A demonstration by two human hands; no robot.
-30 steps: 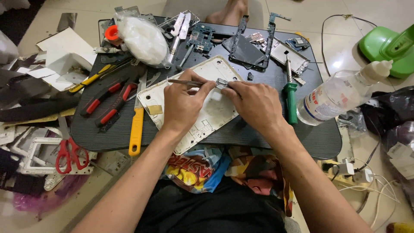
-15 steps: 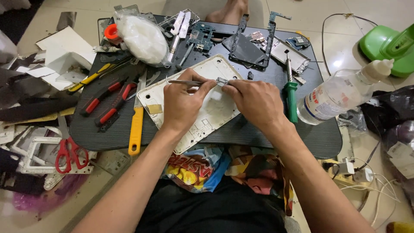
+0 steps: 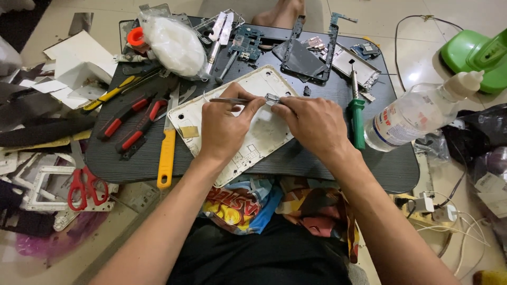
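Since the earlier frames almost nothing had moved: both hands stayed over the white tablet back cover, and only the tweezers' tips had crept a little nearer the right fingertips.

The left hand was pinched around metal tweezers, thumb and forefinger clamped on the shaft. The tweezers' long axis ran nearly level, left to right, with the tips pointing toward the right hand. The right fingers were closed on a small metal part, which sat just ahead of the tweezer tips, touching or almost touching them; which one, I could not tell. So the part lay directly beyond the left fingers, along the tweezers' line, and at the very tips of the right fingers, which were the nearer of the two.

The cover lay tilted on a dark lap table, under both hands. An orange-handled blade lay left of the left wrist, a green-handled screwdriver just right of the right hand.
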